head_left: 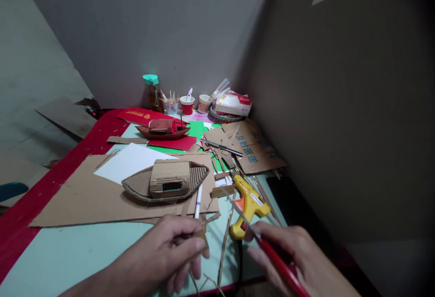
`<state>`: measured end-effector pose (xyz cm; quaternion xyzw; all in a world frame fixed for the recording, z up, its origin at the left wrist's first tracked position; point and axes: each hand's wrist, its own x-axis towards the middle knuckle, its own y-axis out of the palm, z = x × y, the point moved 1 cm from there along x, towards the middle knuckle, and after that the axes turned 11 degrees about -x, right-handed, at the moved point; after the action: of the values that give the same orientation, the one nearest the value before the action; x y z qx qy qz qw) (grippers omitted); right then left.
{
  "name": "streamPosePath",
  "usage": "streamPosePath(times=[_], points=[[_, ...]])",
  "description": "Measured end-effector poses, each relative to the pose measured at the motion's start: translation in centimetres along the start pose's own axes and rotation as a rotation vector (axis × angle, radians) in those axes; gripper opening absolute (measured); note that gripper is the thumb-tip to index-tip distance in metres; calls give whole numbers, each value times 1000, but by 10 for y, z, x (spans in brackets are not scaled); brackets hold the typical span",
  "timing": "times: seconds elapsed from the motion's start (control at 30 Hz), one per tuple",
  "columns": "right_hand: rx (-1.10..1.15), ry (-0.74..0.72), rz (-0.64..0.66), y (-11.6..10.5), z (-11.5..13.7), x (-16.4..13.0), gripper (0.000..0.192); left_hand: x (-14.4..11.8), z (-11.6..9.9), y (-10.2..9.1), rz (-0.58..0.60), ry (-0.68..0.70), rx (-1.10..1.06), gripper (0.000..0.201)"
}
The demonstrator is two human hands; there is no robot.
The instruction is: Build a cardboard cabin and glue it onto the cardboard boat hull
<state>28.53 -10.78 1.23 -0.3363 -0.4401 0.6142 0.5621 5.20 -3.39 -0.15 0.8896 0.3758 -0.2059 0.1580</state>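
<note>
My left hand [176,251] is closed, pinching a small cardboard piece [203,238] between thumb and fingers near the table's front edge. My right hand [288,254] grips a red-handled tool [278,261] with a long, thin metal end. That metal end is blurred and points up and left, in front of a yellow hot glue gun [249,204]. Beyond my left hand a cardboard model boat [170,181] with a curved cabin rests on a cardboard sheet [78,195]. A white pen [198,202] lies between that boat and my left hand.
Behind the cardboard boat sits a red model boat [163,129]. Cardboard scraps [222,191] litter the right side. A bottle [153,93], a red paper cup [187,105], further cups and a tissue pack [234,103] line the wall.
</note>
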Motion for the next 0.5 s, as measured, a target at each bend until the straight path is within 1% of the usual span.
streamPosePath(times=[0.03, 0.07, 0.1, 0.13, 0.2, 0.23, 0.3, 0.33, 0.4, 0.43, 0.5], points=[[-36, 22, -31, -1, -7, 4, 23, -7, 0, -10, -14, 44, 131, 37], [-97, 55, -56, -1, -14, 10, 22, -15, 1, -23, -91, 120, 260, 39], [-208, 50, -121, 1, -20, 17, 23, -23, 1, -40, -217, 218, 377, 37], [-278, 77, -153, 4, -27, 26, 28, -31, 1, -59, -356, 318, 495, 30], [-365, 101, -179, 15, -37, 44, 32, -47, 2, -102, -699, 483, 743, 23], [-396, 103, -185, 21, -41, 54, 31, -52, 2, -122, -806, 573, 852, 23], [-447, 85, -192, 31, -46, 71, 24, -60, -1, -156, -944, 644, 992, 23], [-470, 67, -196, 34, -48, 78, 21, -61, -3, -170, -971, 608, 1036, 25], [-513, 26, -218, 37, -50, 88, 22, -59, -12, -189, -1004, 508, 1080, 32], [-531, 2, -234, 36, -49, 91, 24, -55, -17, -196, -985, 457, 1086, 33], [-547, -59, -266, 34, -47, 92, 26, -44, -28, -205, -931, 419, 1073, 31]])
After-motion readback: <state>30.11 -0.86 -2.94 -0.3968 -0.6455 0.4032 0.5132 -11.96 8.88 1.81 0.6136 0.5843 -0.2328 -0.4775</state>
